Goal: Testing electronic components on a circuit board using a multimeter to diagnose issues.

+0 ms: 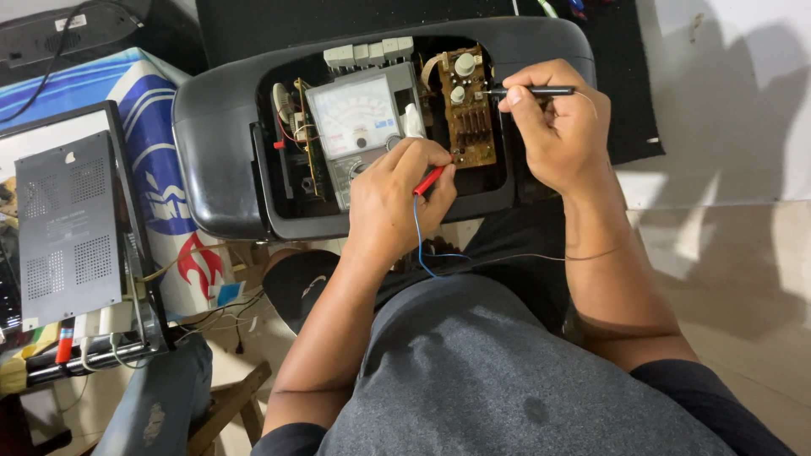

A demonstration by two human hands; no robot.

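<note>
We have our left hand (397, 190) pinched shut around the red probe (429, 180), its tip down by the lower edge of the brown circuit board (467, 110), and a blue lead (420, 241) trails from it toward our lap. Our right hand (553, 127) is closed on the black probe (532, 90), held nearly level with its tip at the board's upper right side; a thin dark wire (541, 256) runs back from it across our forearm. Both probes look light, stiff and slim, so we judge a pen-style grip near the front of the barrel suits them best, and the leads seem soft enough to snag if tugged. The board sits upright inside the open black casing (220, 135), beside an analogue meter (356, 118) with a white dial propped in the same cavity. We would treat the board as fragile: its small parts and solder points look easy to bend or short, so only the tips should touch it. The casing looks bulky, smooth and hard, resting across our knees rather than on any desk. To our left lies a grey perforated panel (68, 228) on a blue and white box (160, 143), with loose cables below. The floor (735, 219) to our right is pale tile, and a dark mat (629, 84) lies behind the casing.
</note>
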